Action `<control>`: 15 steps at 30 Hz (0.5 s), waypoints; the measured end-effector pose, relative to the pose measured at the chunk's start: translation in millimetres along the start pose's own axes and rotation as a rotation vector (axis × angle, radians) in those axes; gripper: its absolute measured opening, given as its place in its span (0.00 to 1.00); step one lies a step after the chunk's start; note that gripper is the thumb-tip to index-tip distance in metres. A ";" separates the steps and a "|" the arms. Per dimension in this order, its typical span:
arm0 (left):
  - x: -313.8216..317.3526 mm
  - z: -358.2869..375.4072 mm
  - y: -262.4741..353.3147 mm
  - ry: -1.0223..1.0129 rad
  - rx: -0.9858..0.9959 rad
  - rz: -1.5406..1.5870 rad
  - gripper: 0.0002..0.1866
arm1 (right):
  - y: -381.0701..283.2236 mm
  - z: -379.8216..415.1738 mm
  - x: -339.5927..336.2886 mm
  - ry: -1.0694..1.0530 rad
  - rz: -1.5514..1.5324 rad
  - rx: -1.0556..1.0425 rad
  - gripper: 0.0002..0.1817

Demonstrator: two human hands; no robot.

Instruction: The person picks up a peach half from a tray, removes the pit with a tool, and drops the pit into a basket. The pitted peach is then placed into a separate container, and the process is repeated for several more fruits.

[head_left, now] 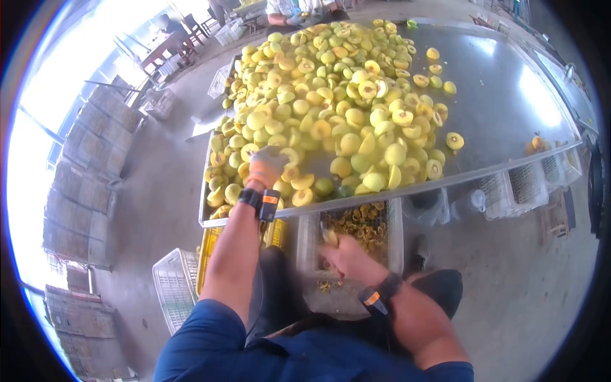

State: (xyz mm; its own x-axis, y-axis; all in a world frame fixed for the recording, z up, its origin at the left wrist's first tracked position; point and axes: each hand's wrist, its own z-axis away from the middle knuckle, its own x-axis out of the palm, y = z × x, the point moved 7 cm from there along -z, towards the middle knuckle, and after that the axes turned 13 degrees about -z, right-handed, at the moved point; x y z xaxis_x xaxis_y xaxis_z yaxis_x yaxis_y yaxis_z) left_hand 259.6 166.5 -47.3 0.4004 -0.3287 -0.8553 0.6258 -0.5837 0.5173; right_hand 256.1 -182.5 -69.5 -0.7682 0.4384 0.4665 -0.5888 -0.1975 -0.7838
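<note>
A large heap of halved yellow-green fruit, seemingly peaches [331, 95], covers much of the metal table [474, 95]. My left hand [267, 164], in a grey and orange glove, reaches over the table's near edge into the heap, right at several fruit halves. Motion smears its fingers. Lower down, my bare right hand [349, 258] is closed above a white crate [396, 235] holding brownish fruit scraps [359, 226]. A short pale piece [330, 237] sticks up from the fist; I cannot tell what it is. Both wrists carry dark straps with small devices.
A yellow crate [209, 251] and a white crate [175, 286] stand at my left. More white baskets [515, 191] sit under the table's right side. Across the table a person with gloved hands [296, 16] is at the heap. Stacked boards or crates [79, 191] line the left.
</note>
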 end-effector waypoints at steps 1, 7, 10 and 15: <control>-8.4 25.6 21.5 -0.061 -0.109 0.342 0.20 | -17.2 2.3 1.7 0.031 0.005 -0.074 0.14; -12.3 125.8 106.0 -0.093 0.007 0.496 0.22 | -52.1 -9.3 -9.9 0.145 0.213 -0.417 0.17; -3.0 158.6 125.2 -0.078 0.091 0.598 0.21 | -58.4 -9.0 -14.3 0.188 0.259 -0.464 0.17; 6.1 185.8 136.9 0.044 0.154 0.451 0.20 | -57.3 -0.1 -20.8 0.292 0.435 -0.540 0.17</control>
State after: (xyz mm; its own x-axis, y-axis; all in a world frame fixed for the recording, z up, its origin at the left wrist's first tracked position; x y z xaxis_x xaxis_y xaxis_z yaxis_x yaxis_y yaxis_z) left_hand 223.3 -53.4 13.1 0.6392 -0.5451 -0.5426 0.2782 -0.4939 0.8238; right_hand 305.8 -180.2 -34.3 -0.7611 0.6487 0.0002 0.0154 0.0184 -0.9997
